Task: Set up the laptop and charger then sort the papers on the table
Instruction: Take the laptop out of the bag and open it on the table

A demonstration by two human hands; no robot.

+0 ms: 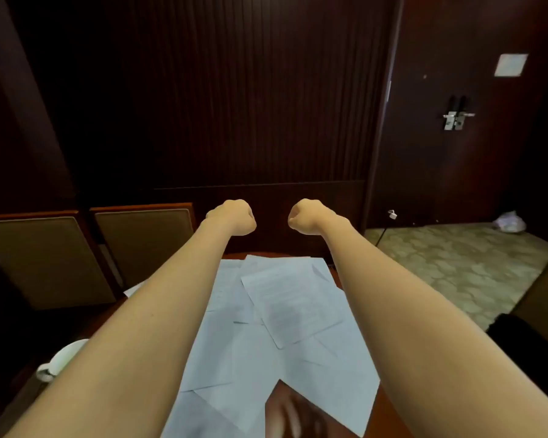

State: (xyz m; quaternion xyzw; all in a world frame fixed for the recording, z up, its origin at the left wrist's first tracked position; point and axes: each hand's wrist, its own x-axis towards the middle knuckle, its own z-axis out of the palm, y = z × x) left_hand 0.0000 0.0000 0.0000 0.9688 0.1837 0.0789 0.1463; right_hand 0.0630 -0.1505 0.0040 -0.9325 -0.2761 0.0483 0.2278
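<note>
Several white papers (276, 327) lie scattered and overlapping on a dark wooden table (389, 415). Both my arms stretch straight out over them. My left hand (231, 216) is curled into a fist beyond the table's far end and holds nothing. My right hand (310, 214) is also a fist, level with the left and a little apart from it, holding nothing. No laptop or charger is in view.
A white cup (62, 358) stands on the table's left side, partly hidden by my left arm. Two padded chairs (143, 241) stand at the left. A dark panelled wall is ahead, and a door with a metal handle (456, 116) at the right. Patterned carpet (462, 267) lies on the right.
</note>
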